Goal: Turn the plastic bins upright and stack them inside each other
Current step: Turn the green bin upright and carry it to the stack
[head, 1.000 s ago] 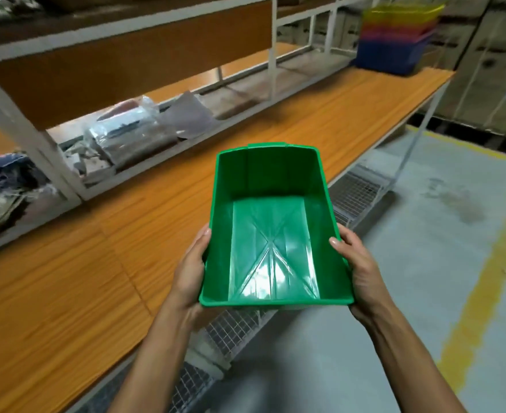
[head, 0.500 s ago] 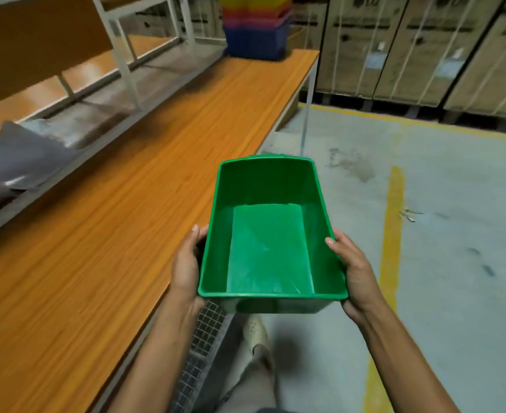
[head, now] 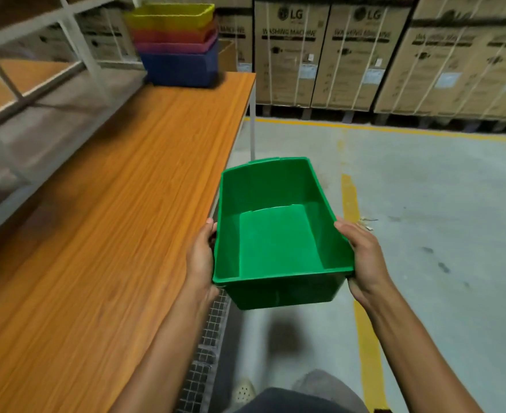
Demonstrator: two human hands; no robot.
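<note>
An empty green plastic bin [head: 278, 236] is held upright in the air beside the wooden table's front edge, over the floor. My left hand [head: 200, 257] grips its left wall and my right hand [head: 363, 257] grips its right wall near the front corner. At the far end of the table stands a stack of nested bins [head: 177, 43]: blue at the bottom, then purple, red and yellow on top, all upright.
The long wooden table [head: 111, 219] runs along my left, with a white metal shelf frame [head: 75, 34] above its back. Cardboard washing machine boxes [head: 365, 55] line the far wall. A yellow line [head: 350, 198] marks the concrete floor.
The view has swung right and moved along the table toward its far end. The stack of bins looks larger and nearer. Both hands still hold the green bin, now beside the table.
</note>
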